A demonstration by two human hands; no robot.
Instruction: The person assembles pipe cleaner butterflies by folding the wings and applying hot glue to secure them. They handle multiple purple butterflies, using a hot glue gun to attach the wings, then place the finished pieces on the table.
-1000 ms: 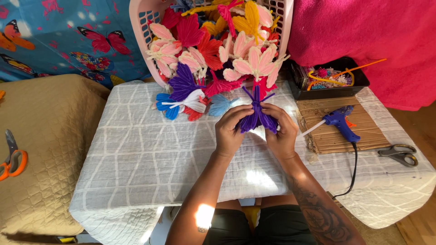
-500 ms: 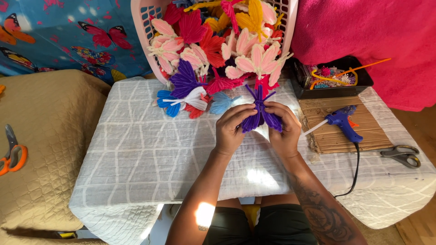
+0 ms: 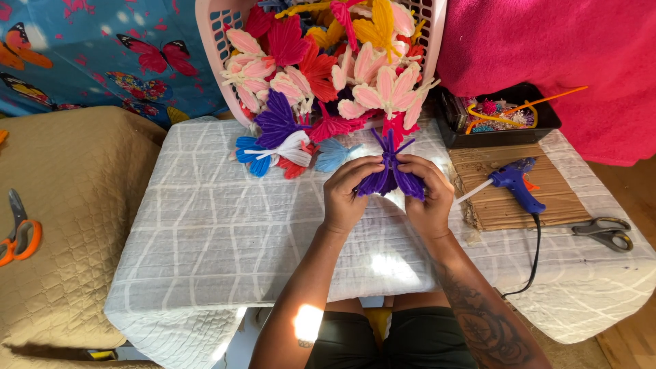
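Note:
A purple pipe-cleaner butterfly point(image 3: 391, 174) is held above the white quilted table point(image 3: 205, 239) between both hands. My left hand point(image 3: 347, 194) pinches its left wing and my right hand point(image 3: 427, 198) pinches its right wing. Two thin purple antennae stick up from its top. Just beyond it, a pink laundry basket point(image 3: 213, 48) lies tipped toward me, spilling several pipe-cleaner butterflies point(image 3: 307, 82) in pink, red, purple, blue and yellow onto the table.
A blue glue gun point(image 3: 514, 183) rests on a woven brown mat point(image 3: 547, 198), its black cord trailing off the front edge. Grey scissors point(image 3: 605, 232) lie right of it. A black tray point(image 3: 502, 116) holds craft bits. Orange-handled scissors point(image 3: 20, 236) lie on the tan cushion point(image 3: 68, 205).
Both hands with the purple butterfly stay in nearly the same place; the fingers have shifted slightly on its wings. Nothing else has moved.

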